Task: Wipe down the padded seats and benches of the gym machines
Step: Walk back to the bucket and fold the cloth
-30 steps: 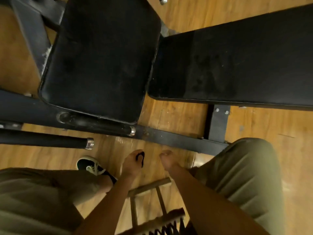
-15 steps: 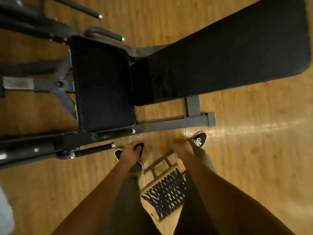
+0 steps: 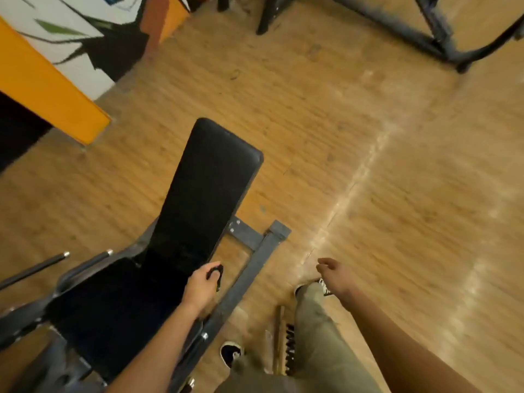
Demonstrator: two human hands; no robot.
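Head view looks down on wooden floor [image 3: 382, 171], wide open to my right and beyond the bench's long pad [image 3: 209, 188]. The pad's rounded far end stops well short of the orange-and-white painted wall [image 3: 51, 89] at upper left and of another machine's dark frame [image 3: 436, 32] at upper right. The seat pad [image 3: 113, 302] sits just below the long pad, and a grey steel rail [image 3: 249, 276] runs along the bench's right side, between it and my feet. Everything is blurred; my left forearm covers part of the seat pad, and its supports are cut off at the edge. My left hand [image 3: 201, 286] is over the near right corner of the long pad, fingers curled round a small black thing [image 3: 215, 275] I cannot identify; whether it touches the pad I cannot tell. My right hand [image 3: 334, 276] is well apart from the bench, over the floor by my shoe [image 3: 324, 287], fingers loosely curled, holding nothing.
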